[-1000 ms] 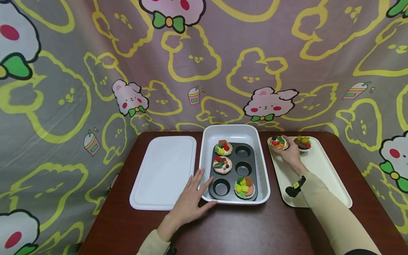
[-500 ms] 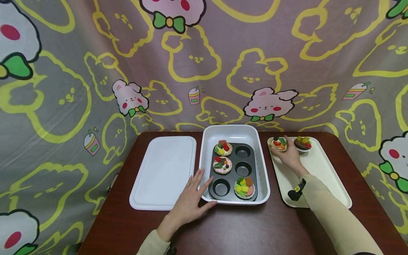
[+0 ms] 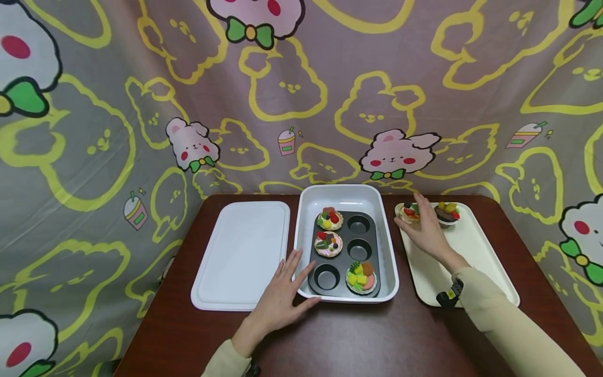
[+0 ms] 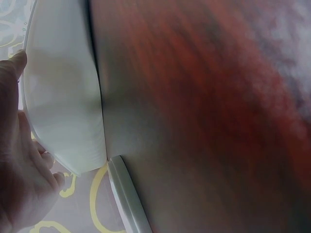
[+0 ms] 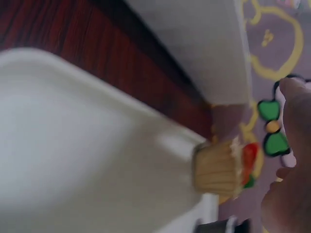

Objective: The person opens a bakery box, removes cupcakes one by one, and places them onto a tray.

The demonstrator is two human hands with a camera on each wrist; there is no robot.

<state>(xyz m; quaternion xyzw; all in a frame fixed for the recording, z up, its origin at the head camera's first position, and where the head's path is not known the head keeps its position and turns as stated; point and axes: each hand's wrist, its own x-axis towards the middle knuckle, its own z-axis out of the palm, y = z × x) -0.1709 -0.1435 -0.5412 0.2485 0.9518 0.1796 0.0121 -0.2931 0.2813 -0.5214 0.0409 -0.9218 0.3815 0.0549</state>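
With its fingers spread, my left hand [image 3: 281,298] rests at the near left rim of the white tub [image 3: 389,251]; in the left wrist view its fingertips touch the tub's rim. A dark muffin pan [image 3: 344,272] lies inside the tub, with several fruit-topped toy tarts in its cups and other cups bare. Over the cream tray [image 3: 476,267], my right hand [image 3: 430,233] has loosely straight fingers and holds nothing. Just left of it a fruit-topped toy tart [image 5: 218,167] stands upright on the tray, apart from the fingers. A brown cupcake with fruit [image 3: 446,213] is just right of the hand.
A white lid [image 3: 242,256] lies flat on the brown table [image 3: 358,340], left of the tub. The tray stands right of the tub with a narrow strip of table between them. A patterned cloth [image 3: 320,136] hangs behind and at both sides.
My right hand has let go of the tart at the tray's far left corner and drawn slightly back and to the right, its fingers straightening. My left hand stays put.
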